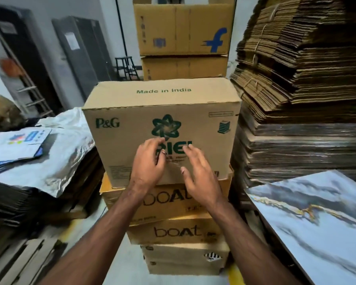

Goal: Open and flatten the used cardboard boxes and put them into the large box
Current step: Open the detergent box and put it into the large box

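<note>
At frame centre, the Ariel box [162,128] is sitting atop stacked boat boxes [173,231], likely for easy reach, while the left hand [147,161] and right hand [199,171], fingers loosely spread and gripping nothing, are touching its front face.

The top carton [162,128] reads "Made in India" on its upper face and "P&G" at the front's left edge, two boxes beneath [173,204] [177,232] say "boat", and the far box [183,29] bears a blue "f".
</note>
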`<state>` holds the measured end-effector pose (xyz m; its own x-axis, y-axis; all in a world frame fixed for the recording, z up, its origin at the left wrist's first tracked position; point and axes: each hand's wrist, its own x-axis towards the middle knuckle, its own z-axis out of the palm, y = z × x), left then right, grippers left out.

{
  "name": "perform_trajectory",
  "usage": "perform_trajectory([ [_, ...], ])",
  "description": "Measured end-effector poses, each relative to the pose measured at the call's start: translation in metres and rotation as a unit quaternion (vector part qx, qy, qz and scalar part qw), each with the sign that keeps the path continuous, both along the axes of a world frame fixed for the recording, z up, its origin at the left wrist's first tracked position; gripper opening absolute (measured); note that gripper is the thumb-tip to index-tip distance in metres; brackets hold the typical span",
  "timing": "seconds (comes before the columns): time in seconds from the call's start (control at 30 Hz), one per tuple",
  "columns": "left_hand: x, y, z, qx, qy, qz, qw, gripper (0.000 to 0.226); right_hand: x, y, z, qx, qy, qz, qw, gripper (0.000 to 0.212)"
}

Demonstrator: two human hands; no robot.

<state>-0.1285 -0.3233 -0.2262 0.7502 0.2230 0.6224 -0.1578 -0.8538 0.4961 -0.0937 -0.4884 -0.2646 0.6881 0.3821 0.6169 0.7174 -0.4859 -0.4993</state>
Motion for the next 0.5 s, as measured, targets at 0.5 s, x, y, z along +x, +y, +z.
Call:
perform_trajectory([
  [0.5, 0.001, 0.156, -0.028, -0.1, -0.124, 0.02, 0.987, 0.068, -0.005, 0.197, -0.02, -0.003, -0.093, -0.17, 0.981, 0.063],
])
